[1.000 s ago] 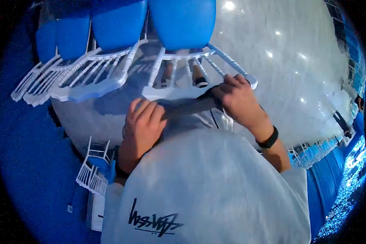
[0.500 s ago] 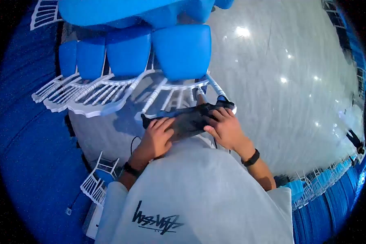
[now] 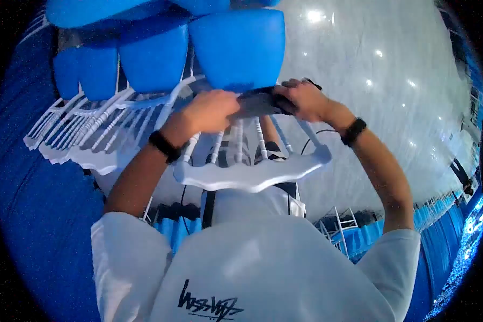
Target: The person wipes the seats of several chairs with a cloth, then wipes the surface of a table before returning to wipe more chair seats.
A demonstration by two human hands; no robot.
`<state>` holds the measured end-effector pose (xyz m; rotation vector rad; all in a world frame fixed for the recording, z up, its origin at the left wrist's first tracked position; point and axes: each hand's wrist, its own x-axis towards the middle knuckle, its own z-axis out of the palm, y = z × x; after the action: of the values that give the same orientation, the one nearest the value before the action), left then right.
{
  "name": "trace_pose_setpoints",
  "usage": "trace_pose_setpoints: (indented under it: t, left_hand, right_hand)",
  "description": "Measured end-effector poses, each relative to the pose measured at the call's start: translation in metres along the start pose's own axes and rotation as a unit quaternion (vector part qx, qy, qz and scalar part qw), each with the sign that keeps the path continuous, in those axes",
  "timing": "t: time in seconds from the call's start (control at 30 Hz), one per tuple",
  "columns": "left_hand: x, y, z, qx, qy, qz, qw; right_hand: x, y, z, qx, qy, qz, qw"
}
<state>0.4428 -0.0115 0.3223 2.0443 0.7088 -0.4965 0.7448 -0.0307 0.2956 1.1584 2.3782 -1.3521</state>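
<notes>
A dark, slightly see-through cloth (image 3: 258, 103) is stretched between my two hands at the rear edge of a blue chair seat (image 3: 240, 48). My left hand (image 3: 210, 111) is closed on its left end, close to the left post of the chair back. My right hand (image 3: 306, 100) grips the bunched right end, fingers curled over it. Nearer my body, the chair's white scalloped top rail (image 3: 252, 175) lies bare below both forearms. White spindles run from the rail up toward the cloth, which hides part of them.
More white chairs with blue seats (image 3: 153, 56) stand in a row on the left, their backs side by side. A blue-covered table (image 3: 102, 12) is at the top. Pale shiny floor (image 3: 359, 53) spreads to the right, and blue carpet (image 3: 27, 177) lies left.
Both hands have moved forward with the cloth, from the chair's top rail to the back of the seat. The top rail, covered before, now shows. My view has tilted and come closer.
</notes>
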Motion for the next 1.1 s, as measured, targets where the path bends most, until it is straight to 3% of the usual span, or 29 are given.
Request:
trace_pose_setpoints:
  t: [0.07, 0.1, 0.13, 0.2, 0.23, 0.27, 0.37, 0.4, 0.47, 0.5, 0.57, 0.67, 0.73, 0.77, 0.83, 0.93, 0.97, 1.03, 1.1]
  left_hand:
    - [0.031, -0.03, 0.025, -0.018, -0.099, -0.024, 0.995]
    - [0.047, -0.053, 0.061, -0.033, -0.061, 0.006, 0.998]
    - [0.058, -0.062, 0.08, -0.06, -0.106, -0.003, 0.993]
    - [0.085, -0.072, 0.115, -0.108, -0.197, -0.014, 0.974]
    - [0.096, -0.086, 0.146, -0.124, -0.189, -0.033, 0.974]
    - [0.106, -0.094, 0.167, -0.139, -0.181, -0.052, 0.972]
    - [0.11, -0.112, 0.196, -0.186, 0.052, -0.086, 0.977]
    - [0.106, -0.116, 0.2, -0.247, 0.164, -0.044, 0.954]
    - [0.106, -0.111, 0.198, -0.228, 0.168, -0.161, 0.945]
    - [0.107, -0.108, 0.196, -0.219, 0.104, -0.162, 0.957]
    - [0.116, -0.111, 0.194, -0.193, -0.018, -0.158, 0.968]
    - [0.122, -0.11, 0.225, -0.199, 0.087, -0.168, 0.962]
    - [0.126, -0.121, 0.234, -0.152, 0.039, -0.155, 0.975]
    - [0.125, -0.123, 0.232, -0.159, 0.009, -0.138, 0.977]
    - [0.127, -0.12, 0.222, -0.127, -0.072, -0.124, 0.981]
    - [0.123, -0.128, 0.236, -0.174, 0.071, -0.081, 0.979]
    - [0.124, -0.13, 0.228, -0.196, 0.057, -0.056, 0.977]
    - [0.132, -0.138, 0.206, -0.24, 0.03, -0.006, 0.97]
    - [0.142, -0.147, 0.197, -0.265, -0.041, -0.018, 0.963]
  right_hand:
    - [0.043, 0.024, 0.028, 0.065, -0.085, -0.003, 0.994]
    - [0.064, 0.044, 0.057, 0.124, -0.108, -0.011, 0.986]
    - [0.084, 0.065, 0.093, 0.182, -0.128, -0.018, 0.975]
    - [0.118, 0.086, 0.157, 0.191, -0.207, 0.001, 0.96]
    - [0.13, 0.091, 0.177, 0.194, -0.248, 0.01, 0.949]
    - [0.136, 0.086, 0.184, 0.219, -0.223, 0.0, 0.95]
    - [0.146, 0.073, 0.206, 0.197, -0.116, -0.007, 0.974]
    - [0.152, 0.077, 0.206, 0.157, -0.159, 0.004, 0.975]
    - [0.164, 0.072, 0.18, 0.077, -0.244, 0.025, 0.966]
    - [0.172, 0.073, 0.189, 0.115, -0.29, 0.039, 0.949]
    - [0.174, 0.075, 0.219, 0.059, -0.173, -0.004, 0.983]
    - [0.174, 0.072, 0.215, 0.054, -0.186, -0.002, 0.981]
    - [0.171, 0.07, 0.22, 0.081, -0.163, 0.025, 0.983]
    - [0.168, 0.067, 0.222, 0.048, -0.167, 0.017, 0.985]
    - [0.165, 0.073, 0.224, 0.14, -0.155, -0.035, 0.977]
    - [0.171, 0.093, 0.23, 0.264, -0.127, -0.102, 0.951]
    - [0.171, 0.103, 0.242, 0.306, -0.117, -0.119, 0.937]
    - [0.184, 0.138, 0.271, 0.27, -0.226, 0.023, 0.936]
    - [0.188, 0.141, 0.272, 0.214, -0.284, 0.102, 0.929]
